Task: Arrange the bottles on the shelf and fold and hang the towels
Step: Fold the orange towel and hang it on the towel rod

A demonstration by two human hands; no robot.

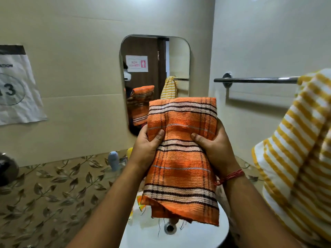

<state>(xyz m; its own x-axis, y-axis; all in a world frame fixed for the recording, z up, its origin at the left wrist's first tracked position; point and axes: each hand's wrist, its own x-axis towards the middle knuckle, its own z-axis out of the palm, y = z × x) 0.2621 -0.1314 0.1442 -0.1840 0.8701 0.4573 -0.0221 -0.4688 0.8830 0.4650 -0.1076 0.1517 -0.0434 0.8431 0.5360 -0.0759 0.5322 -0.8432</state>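
A folded orange towel with white and dark stripes hangs upright in front of me over the sink. My left hand grips its left edge, thumb on the front. At the same height my right hand grips the right edge; a red thread is tied on that wrist. A yellow-and-white striped towel hangs from the right end of the chrome towel bar on the right wall. A pale blue bottle and part of a yellow bottle stand on the ledge behind my left hand.
A white sink with a drain lies below the towel. The mirror is on the far wall, a paper sign hangs at the left. Leaf-patterned tiles cover the lower left wall, with a chrome fitting at the left edge.
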